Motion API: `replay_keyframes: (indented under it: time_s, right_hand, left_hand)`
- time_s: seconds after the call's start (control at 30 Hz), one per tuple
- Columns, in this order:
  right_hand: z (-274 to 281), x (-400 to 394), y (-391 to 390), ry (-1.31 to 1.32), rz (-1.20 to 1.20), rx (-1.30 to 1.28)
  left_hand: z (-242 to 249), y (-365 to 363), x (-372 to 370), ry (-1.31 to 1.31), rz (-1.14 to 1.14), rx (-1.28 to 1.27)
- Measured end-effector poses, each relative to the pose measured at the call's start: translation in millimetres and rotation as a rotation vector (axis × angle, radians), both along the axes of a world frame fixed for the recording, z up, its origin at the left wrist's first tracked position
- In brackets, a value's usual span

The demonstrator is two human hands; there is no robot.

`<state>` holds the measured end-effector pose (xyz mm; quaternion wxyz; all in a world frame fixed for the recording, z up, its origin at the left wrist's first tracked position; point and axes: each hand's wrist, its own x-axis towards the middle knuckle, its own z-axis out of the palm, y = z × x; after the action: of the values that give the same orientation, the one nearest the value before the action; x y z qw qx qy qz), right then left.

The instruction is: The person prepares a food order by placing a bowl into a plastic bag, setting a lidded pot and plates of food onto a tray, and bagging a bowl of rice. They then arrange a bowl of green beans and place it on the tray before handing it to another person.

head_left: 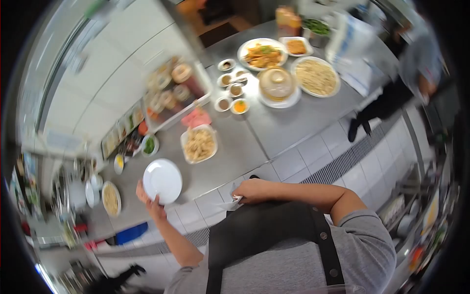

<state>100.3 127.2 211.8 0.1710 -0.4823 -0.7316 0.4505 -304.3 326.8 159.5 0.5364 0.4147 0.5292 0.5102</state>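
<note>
My left hand grips the lower edge of a round white plate, with nothing on it, at the front edge of the steel counter. My right hand is closed in front of my dark apron. From its fingers sticks out a thin whitish piece, perhaps cloth or paper; most of it is hidden or blurred. Just beyond the plate, on the counter, is a square white dish of pale food pieces. A small bowl of chopped greens stands behind the plate.
Along the steel counter stand a noodle plate, a lidded steamer, a plate of cooked food, several sauce cups and a bin of bottles. Another person is at the far right. A floor drain runs alongside.
</note>
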Motion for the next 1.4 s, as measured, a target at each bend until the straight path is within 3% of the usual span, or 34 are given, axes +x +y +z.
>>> replay_keyframes:
  time_s: [0.03, 0.1, 0.17, 0.3, 0.37, 0.43, 0.53, 0.6, 0.8, 1.03, 1.17, 1.3, 1.4]
  right_hand:
    - [-4.7, 6.0, -15.9, -0.003, -0.082, 0.004]
    - [-20.8, 18.9, -56.5, 0.082, -0.218, 0.127]
    - [-32.3, 31.8, -103.0, 0.056, -0.370, 0.086]
    - [-31.8, 51.6, -220.7, 0.047, -0.603, -0.045]
    - [-32.9, 55.1, -280.0, 0.017, -0.728, -0.054]
    - [-38.4, 48.6, -336.6, -0.010, -0.841, -0.052]
    - [-46.9, 35.9, -416.2, 0.023, -1.104, -0.091]
    - [-49.6, 26.2, -464.1, 0.091, -1.420, 0.024]
    - [-36.9, 17.6, -583.0, -0.007, -1.852, -0.025]
    - [-24.2, 71.9, -699.2, -0.135, -2.148, -0.105]
    - [-40.8, 108.3, -756.2, -0.040, -2.309, 0.050]
    - [-47.2, 127.5, -796.9, 0.078, -2.436, -0.030]
    - [-28.8, 144.2, -840.1, 0.066, -2.479, -0.132]
  left_hand:
    - [20.2, -7.3, 15.4, -0.027, -0.047, 0.076]
    - [-2.8, 27.3, -15.3, -0.076, -0.221, 0.115]
    - [9.5, 45.4, 16.7, -0.177, -0.385, 0.014]
    - [61.8, -12.4, 203.4, -0.256, -0.661, -0.010]
    - [77.6, -68.8, 296.1, -0.335, -1.026, -0.010]
    - [65.1, -125.0, 364.9, -0.339, -1.242, -0.109]
    - [41.1, -233.5, 444.0, -0.217, -1.406, -0.321]
    - [12.5, -298.1, 477.9, -0.150, -1.522, -0.424]
    - [-70.4, -448.2, 548.6, 0.024, -1.644, -0.773]
    - [-88.7, -611.4, 686.9, 0.164, -1.863, -0.764]
    - [-89.2, -718.8, 785.1, 0.203, -1.987, -0.737]
    - [-96.9, -863.4, 868.0, 0.265, -2.058, -0.718]
    - [-129.3, -983.0, 916.7, 0.356, -2.170, -0.561]
